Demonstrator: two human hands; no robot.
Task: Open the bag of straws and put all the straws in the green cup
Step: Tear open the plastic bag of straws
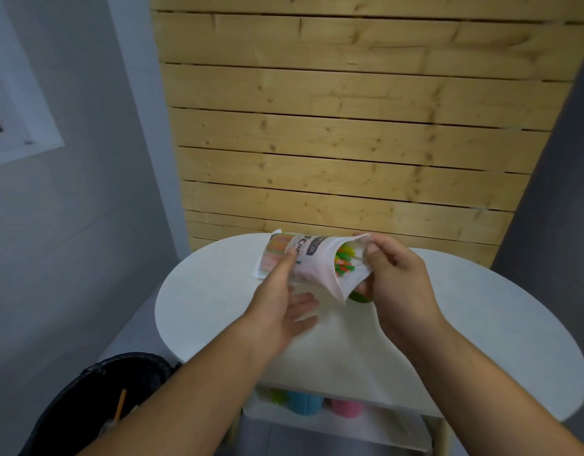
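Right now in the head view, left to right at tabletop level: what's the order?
Closed end of the straw bag → left hand → straw tips at the bag's open mouth → right hand pinching that mouth → bare white table.

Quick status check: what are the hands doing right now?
Left hand steadies bag; right hand pinches its open mouth. Straws still inside. Green cup mostly hidden beneath.

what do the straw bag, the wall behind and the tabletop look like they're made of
Straw bag: thin, soft plastic film, probably; it crumples in both hands and colours show through one end.
Wall panel: bare, matte pale wood; knots and grain show on horizontal planks with gaps.
Tabletop: smooth, matte white; whether painted wood, laminate or plastic cannot be told.
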